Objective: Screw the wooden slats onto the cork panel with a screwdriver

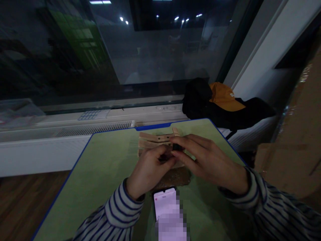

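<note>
Over the green table board, my right hand [209, 157] pinches a small black piece [177, 147] between thumb and fingers. Its exact kind cannot be made out. Close beside it, my left hand [150, 169] is closed, its thumb and fingertips pressed together; whatever they grip is hidden in shadow. Just beyond the fingers lie light wooden pieces [147, 136] with dark holes, partly covered by both hands. Below the hands a flat brown slab [179, 177] rests on the board. A phone [165, 202] with a lit screen lies nearer to me.
The green board [107, 174] has a blue edge. Past it are a white radiator [97, 129] and a window sill with a checked paper [91, 114]. A black bag [197, 97] and an orange cap [225, 97] sit at the back right. Cardboard boxes [283, 164] stand at right.
</note>
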Demonstrator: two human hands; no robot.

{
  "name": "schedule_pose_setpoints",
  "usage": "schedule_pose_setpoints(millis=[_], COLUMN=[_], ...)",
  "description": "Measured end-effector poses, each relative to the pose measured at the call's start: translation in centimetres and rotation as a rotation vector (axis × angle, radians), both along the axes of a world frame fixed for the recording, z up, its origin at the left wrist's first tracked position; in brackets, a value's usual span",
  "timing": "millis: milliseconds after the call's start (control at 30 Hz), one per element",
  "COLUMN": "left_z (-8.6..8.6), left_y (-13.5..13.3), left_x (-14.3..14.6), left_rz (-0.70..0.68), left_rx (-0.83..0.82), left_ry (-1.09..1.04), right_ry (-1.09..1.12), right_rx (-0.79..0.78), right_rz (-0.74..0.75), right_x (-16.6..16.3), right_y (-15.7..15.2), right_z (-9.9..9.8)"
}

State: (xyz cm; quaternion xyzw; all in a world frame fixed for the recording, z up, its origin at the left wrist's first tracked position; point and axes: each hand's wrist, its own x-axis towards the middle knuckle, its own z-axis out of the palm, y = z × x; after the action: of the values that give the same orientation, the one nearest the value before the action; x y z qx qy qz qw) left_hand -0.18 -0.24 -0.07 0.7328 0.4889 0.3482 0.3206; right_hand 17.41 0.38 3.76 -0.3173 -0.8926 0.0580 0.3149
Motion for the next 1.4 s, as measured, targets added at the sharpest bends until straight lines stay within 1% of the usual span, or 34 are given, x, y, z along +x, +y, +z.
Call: schedule_pose_setpoints(millis=[167,367,600,800,1000,1200,1400], left_z=[-0.10,0.05,0.10,0.13,0.09,0.11,0.08], left_y=[-0.02,-0.13,-0.06,0.04,0.01,-0.01,-0.09], left_x=[-0.14,-0.13,-0.19,-0.10,-0.20,-0.15,-0.02], left_rz=[-0.027,-0.056,-0.086,-0.111,-0.113,-0.114,-0.069], left_rx=[-0.031,-0.038,-0.005,-0.014,-0.044,-0.041,-0.040], left_ry=[-0.004,-0.033,0.023,-0.001,0.020,0.015,0.028], right_ry=[-0.042,0.004,0.008,0.003,0.009,-0.016,-0.033], right_rx=[-0.041,0.000,0.046,0.021,0.072,0.057,0.044], right_rz=[0.029,0.032,0.022,-0.010,-0.030,-0.033,-0.033], right_x=[0.17,0.09,-0.10,-0.14,-0.06,-0.07,-0.07], right_y=[-0.13,0.06,0.07,0.01,-0.06,-0.22,-0.24], right_z=[0.11,-0.32,-0.45,-0.35,-0.61,-0.37,-0.20])
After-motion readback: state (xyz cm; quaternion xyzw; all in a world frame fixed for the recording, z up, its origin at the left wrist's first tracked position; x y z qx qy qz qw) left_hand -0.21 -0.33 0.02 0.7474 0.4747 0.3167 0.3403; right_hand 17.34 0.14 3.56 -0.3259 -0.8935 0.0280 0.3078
